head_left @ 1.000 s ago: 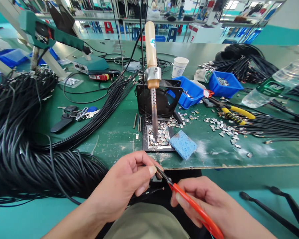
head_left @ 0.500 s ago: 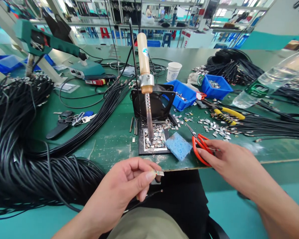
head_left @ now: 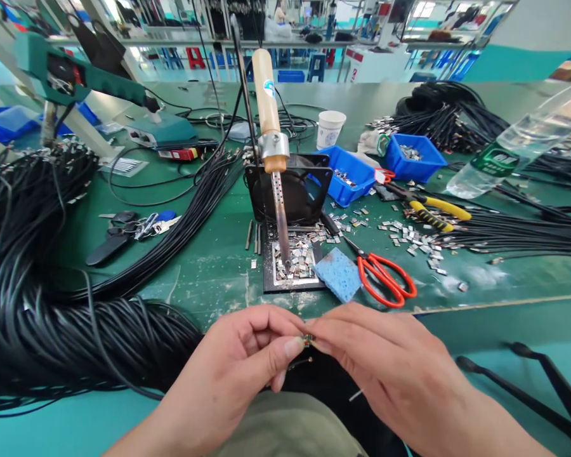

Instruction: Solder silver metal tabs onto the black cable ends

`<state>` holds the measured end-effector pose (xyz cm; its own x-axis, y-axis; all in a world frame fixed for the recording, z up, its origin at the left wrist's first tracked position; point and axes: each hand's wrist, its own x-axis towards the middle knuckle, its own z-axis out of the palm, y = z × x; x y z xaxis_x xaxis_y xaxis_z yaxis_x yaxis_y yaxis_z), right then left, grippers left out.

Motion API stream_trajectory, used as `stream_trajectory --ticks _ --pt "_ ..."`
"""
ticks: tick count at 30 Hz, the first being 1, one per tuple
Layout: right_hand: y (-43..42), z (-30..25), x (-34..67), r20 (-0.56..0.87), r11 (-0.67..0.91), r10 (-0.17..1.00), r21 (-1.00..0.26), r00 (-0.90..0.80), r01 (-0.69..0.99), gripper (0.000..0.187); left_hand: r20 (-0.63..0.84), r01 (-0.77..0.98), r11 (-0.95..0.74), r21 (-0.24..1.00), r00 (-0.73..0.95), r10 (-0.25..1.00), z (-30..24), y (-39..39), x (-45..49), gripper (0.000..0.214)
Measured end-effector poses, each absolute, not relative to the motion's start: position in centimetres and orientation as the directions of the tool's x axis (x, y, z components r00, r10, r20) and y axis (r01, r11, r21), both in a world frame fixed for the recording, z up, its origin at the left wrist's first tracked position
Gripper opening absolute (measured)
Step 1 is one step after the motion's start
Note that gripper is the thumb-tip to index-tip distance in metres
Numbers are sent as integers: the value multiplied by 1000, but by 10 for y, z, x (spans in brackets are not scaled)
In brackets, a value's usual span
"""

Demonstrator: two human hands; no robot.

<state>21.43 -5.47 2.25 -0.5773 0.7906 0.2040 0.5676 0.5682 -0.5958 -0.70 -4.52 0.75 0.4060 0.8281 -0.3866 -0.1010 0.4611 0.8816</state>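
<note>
My left hand pinches a small metal connector with bits of green on it between thumb and forefinger. Closed around the same piece from the other side, my right hand has its fingertips pressed together there, hiding much of the connector. Both hands meet just in front of the bench edge, above my lap. A thin cable end with a bare tip shows below the fingers. Red-handled scissors lie on the bench beyond my right hand, beside a blue sponge.
A soldering iron hangs tip-down over a tray of metal connector shells, before a black fan. Black cable bundles crowd the left. At right are blue bins, yellow-handled pliers, loose shells and a plastic bottle.
My right hand has let go of the red scissors, leaving them on the bench, and moved left to the connector. My left hand stays in nearly the same place, still pinching.
</note>
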Motion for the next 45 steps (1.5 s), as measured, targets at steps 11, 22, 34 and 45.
stream_trajectory --ticks 11,22,34,45 --pt "-54 20 218 141 635 737 -478 -660 607 35 -399 -51 460 887 420 815 6 -45 -8 20" --pt "-45 25 218 129 691 677 -451 -725 565 37 -406 -31 462 886 429 807 3 -44 -8 21" --pt "-41 27 219 -105 101 939 -825 -327 556 18 -356 -83 420 904 399 845 4 -47 -14 12" --pt "-51 9 191 -407 -382 825 -913 -393 144 37 -423 1 451 892 351 835 4 -47 -15 12"
